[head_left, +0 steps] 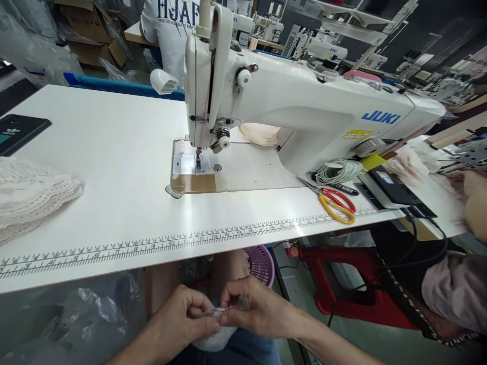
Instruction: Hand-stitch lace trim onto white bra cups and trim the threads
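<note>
White bench (95, 167) fills most of the view, printed ruler scale (171, 246) along its near edge. White JUKI sewing machine (304, 109) sits centre-right on the bench, needle end at left over the metal needle plate (190, 170). Folded white lace fabric (30, 195) lies at the left edge of the bench. Dark phone (19, 133) far left, beyond the lace. Black flat device (391, 185) on the bench at right, near the machine base, cable trailing off the edge. Coil of pale cord (338, 171) just left of it. Scissors with red and yellow handles (337, 203) lie just near of the coil, by the ruler scale. Purple basket (261, 263) and red frame (338, 284) under the bench. Another person in a white printed shirt (171, 23) stands far behind the machine; another person's hand (475, 203) at the right edge.

Below the near edge of the bench, over the lap, left hand (182, 317) and right hand (254, 306) meet fingertip to fingertip, both pinched shut on a small white trim piece (217, 314), which is too small to tell further.
</note>
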Action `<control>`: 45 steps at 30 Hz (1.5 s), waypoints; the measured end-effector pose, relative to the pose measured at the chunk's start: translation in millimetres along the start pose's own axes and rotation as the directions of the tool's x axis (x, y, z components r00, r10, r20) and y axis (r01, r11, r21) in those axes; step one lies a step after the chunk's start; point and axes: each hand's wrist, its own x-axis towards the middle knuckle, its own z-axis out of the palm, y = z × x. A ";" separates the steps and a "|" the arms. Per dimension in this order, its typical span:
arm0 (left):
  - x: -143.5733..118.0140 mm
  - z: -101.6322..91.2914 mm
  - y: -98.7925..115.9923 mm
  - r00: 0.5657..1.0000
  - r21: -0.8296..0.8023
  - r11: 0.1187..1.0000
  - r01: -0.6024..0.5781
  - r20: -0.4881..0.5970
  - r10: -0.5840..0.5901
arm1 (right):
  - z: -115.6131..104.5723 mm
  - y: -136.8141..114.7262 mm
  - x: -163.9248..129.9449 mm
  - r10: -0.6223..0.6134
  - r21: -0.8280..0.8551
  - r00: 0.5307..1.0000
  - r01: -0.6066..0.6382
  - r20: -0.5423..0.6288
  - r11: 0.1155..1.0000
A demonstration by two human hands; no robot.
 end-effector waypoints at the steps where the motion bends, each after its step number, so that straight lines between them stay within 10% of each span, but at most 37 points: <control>1: 0.4 0.6 0.1 1.000 -0.008 1.000 -0.002 0.009 0.002 | -0.9 -0.1 -0.5 -0.004 0.004 1.000 0.004 0.005 1.000; 9: 5.2 4.9 3.6 0.997 -0.131 0.990 0.053 0.056 -0.047 | -6.0 3.6 -4.3 -0.035 0.038 0.998 0.033 0.061 0.999; 13: 6.1 4.1 8.0 0.993 -0.111 0.989 0.100 0.078 -0.092 | -45.9 -13.9 -36.6 -0.106 -0.151 0.988 0.089 -0.108 0.984; 16: 7.9 2.5 7.8 0.992 -0.090 0.990 0.110 0.065 -0.104 | -104.4 -7.9 -65.4 -0.205 -0.413 0.869 0.001 -0.450 0.911; 20: 11.1 2.9 6.5 0.994 -0.064 0.994 0.090 0.073 -0.085 | -180.7 31.9 -81.1 -0.462 -0.744 0.604 -0.380 -0.649 0.550; 27: 6.2 2.3 8.8 0.996 0.071 0.994 0.078 0.037 -0.081 | -210.9 54.2 -80.7 -0.443 -0.708 0.564 -0.444 -0.697 0.549; 36: 5.0 -1.6 6.5 0.994 0.091 0.992 0.091 0.053 -0.096 | -229.1 49.3 -87.2 -0.334 -0.698 0.648 -0.449 -0.684 0.558; 40: 5.3 -4.4 5.7 0.994 0.070 0.993 0.097 0.044 -0.101 | -185.8 29.0 -98.0 -0.385 -0.681 0.597 -0.414 -0.704 0.603; 45: 4.1 -8.7 5.5 0.994 0.082 0.993 0.085 0.064 -0.090 | -78.4 14.4 -96.4 -0.159 -0.478 0.899 -0.062 -0.409 0.876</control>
